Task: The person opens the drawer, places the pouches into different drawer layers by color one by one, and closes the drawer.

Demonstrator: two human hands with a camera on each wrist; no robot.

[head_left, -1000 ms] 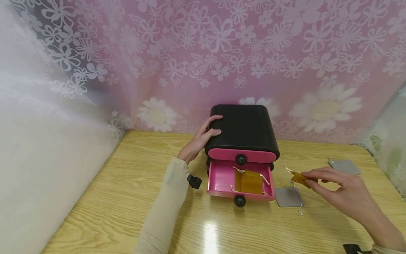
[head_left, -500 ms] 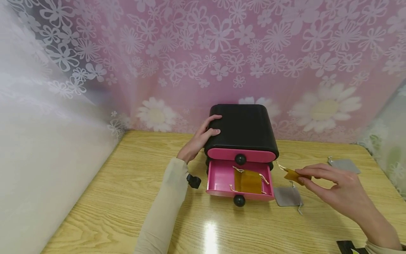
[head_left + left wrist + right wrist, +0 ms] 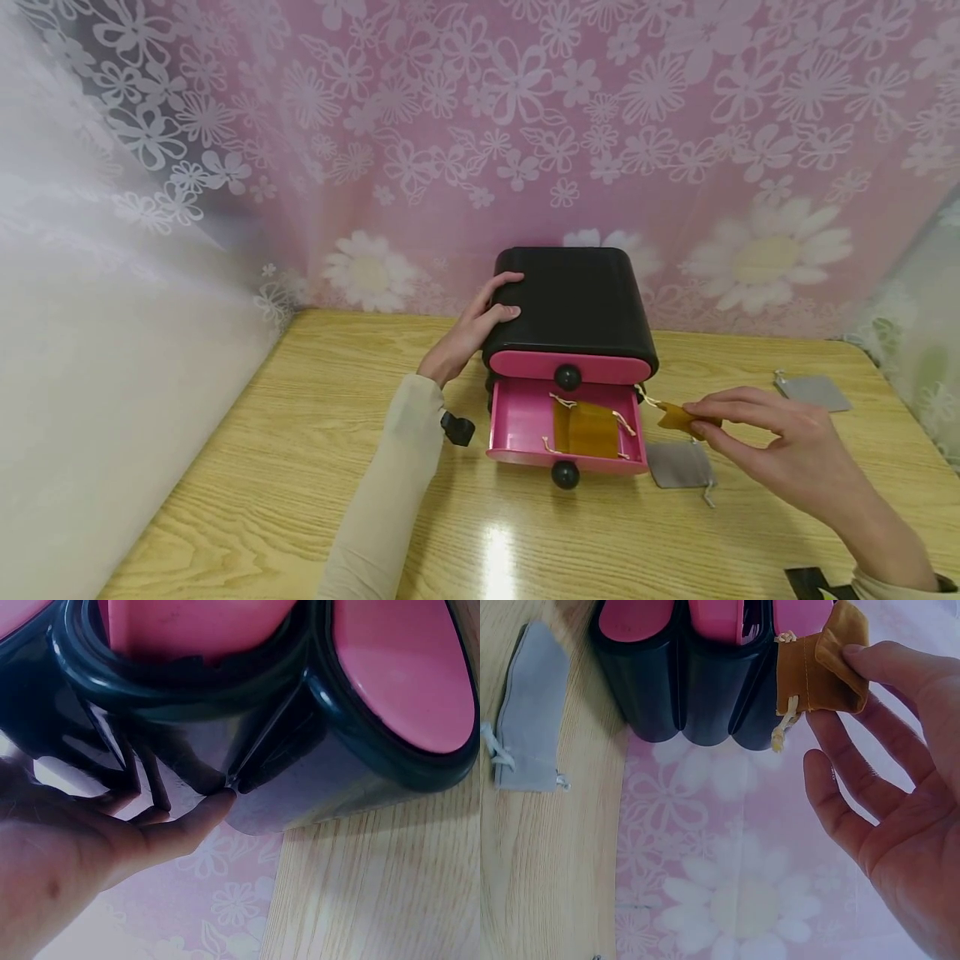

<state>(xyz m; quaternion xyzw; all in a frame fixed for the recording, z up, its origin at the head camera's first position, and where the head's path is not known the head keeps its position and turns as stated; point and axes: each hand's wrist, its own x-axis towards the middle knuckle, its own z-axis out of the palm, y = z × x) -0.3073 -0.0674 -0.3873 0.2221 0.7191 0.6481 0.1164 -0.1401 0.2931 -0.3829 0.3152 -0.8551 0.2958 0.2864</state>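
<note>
A black chest of drawers (image 3: 573, 300) with pink fronts has its drawer (image 3: 517, 421) below the top one pulled out. Mustard drawstring pouches (image 3: 592, 429) lie in that drawer, toward its right side. My left hand (image 3: 468, 333) rests on the chest's left side, thumb and fingers spread over the upper edge; in the left wrist view its fingers (image 3: 202, 817) touch the glossy side wall. Just right of the drawer, my right hand (image 3: 787, 433) pinches another mustard drawstring pouch (image 3: 817, 667) between thumb and fingers, its cream cords pointing toward the chest.
One grey drawstring pouch (image 3: 681, 464) lies on the wooden table (image 3: 337, 400) close to the drawer's right side. A second grey pouch (image 3: 813, 393) is farther back at the right. Behind the table hangs a pink flowered curtain (image 3: 450, 167).
My right hand has moved left with the mustard pouch, bringing its cords up to the drawer's right edge. My left hand stays on the chest.
</note>
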